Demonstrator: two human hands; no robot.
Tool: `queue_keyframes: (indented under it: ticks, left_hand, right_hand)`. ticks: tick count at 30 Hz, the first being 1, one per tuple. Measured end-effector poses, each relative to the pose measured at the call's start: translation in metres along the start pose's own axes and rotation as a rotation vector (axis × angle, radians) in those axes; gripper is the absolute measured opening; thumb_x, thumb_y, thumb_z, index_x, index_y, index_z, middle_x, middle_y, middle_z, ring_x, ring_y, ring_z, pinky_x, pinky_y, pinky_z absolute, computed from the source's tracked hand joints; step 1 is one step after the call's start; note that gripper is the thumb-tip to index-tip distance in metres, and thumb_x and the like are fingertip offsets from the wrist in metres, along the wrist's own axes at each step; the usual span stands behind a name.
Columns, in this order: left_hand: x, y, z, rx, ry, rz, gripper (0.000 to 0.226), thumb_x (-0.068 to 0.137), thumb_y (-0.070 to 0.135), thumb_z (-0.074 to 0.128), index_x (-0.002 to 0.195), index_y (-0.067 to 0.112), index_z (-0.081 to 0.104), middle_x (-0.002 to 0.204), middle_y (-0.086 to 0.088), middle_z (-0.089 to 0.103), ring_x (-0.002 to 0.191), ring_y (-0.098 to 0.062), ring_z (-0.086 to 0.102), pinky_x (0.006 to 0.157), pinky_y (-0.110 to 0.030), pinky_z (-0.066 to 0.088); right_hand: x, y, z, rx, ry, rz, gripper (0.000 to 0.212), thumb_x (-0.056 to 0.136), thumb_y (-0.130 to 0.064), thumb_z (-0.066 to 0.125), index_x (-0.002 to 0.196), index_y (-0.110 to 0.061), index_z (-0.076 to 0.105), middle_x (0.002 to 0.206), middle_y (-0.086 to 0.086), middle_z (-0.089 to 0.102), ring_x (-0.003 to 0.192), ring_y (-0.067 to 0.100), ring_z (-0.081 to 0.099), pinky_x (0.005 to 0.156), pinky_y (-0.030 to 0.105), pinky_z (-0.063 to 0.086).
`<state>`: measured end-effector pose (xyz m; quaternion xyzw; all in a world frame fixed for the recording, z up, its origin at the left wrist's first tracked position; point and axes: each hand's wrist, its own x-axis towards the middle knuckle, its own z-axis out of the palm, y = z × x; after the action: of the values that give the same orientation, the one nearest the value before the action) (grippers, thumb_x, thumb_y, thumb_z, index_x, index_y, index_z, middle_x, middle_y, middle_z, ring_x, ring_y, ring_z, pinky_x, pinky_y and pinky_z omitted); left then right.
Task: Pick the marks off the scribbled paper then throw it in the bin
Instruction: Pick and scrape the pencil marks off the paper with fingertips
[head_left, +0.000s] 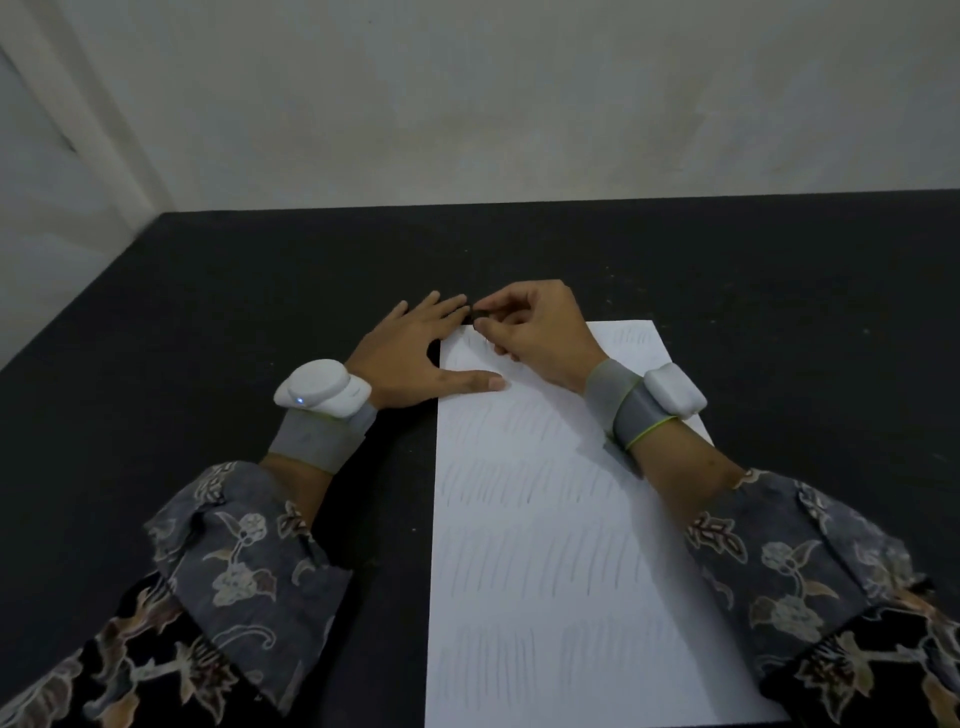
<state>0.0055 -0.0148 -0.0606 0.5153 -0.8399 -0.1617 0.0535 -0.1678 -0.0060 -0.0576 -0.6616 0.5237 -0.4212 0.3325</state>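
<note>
Pencil-scribbled white paper (545, 545) lies on our black table (260, 291), our left hand (415, 353) spread flat pinning its corner while our right hand (535, 327) pinches a small dark eraser (477, 314) there.

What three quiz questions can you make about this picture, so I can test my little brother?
1. True or false: the left hand lies flat, with its thumb on the paper.
2. What does the right hand pinch at the paper's far left corner? A) a pencil B) a small dark thing C) a cup
3. What colour is the table?

Key:
1. True.
2. B. It is too small to tell exactly what it is.
3. Black.
</note>
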Motion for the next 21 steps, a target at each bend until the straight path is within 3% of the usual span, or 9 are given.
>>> queue_keyframes:
  ticks: [3,7,13,21]
  left_hand:
    - [-0.002,-0.004,-0.002,0.018,0.004,-0.011,0.128,0.048,0.092,0.028,0.153,0.019,0.015,0.161,0.009,0.005,0.147,-0.006,0.001,0.112,-0.026,-0.005]
    - [-0.005,-0.003,0.001,0.019,0.017,-0.005,0.127,0.051,0.092,0.026,0.154,0.018,0.014,0.161,0.008,0.004,0.147,-0.005,0.000,0.115,-0.027,-0.006]
    - [-0.004,-0.004,0.002,-0.007,0.031,0.022,0.120,0.053,0.091,0.028,0.153,0.026,0.014,0.161,0.007,0.006,0.147,-0.007,0.000,0.117,-0.030,-0.004]
    - [0.000,-0.007,0.002,0.020,0.015,0.013,0.125,0.050,0.092,0.026,0.154,0.023,0.015,0.161,0.007,0.006,0.147,-0.008,0.001,0.117,-0.032,-0.003]
  right_hand:
    - [0.001,-0.001,0.001,-0.122,0.011,-0.059,0.021,0.083,-0.011,0.071,0.104,-0.008,0.070,0.087,0.002,0.068,0.065,0.006,0.061,0.063,0.009,0.050]
    - [0.002,-0.005,0.006,-0.238,-0.010,-0.112,0.024,0.084,-0.012,0.069,0.107,-0.008,0.070,0.097,0.001,0.067,0.071,0.002,0.057,0.066,0.001,0.044]
    - [0.006,-0.010,0.015,-0.356,-0.017,-0.163,0.024,0.086,-0.012,0.067,0.109,-0.008,0.070,0.103,0.006,0.069,0.085,0.006,0.058,0.079,0.014,0.045]
    - [0.006,-0.007,0.012,-0.347,-0.028,-0.200,0.022,0.082,-0.010,0.069,0.104,-0.006,0.072,0.094,0.006,0.070,0.063,-0.003,0.051,0.064,0.002,0.042]
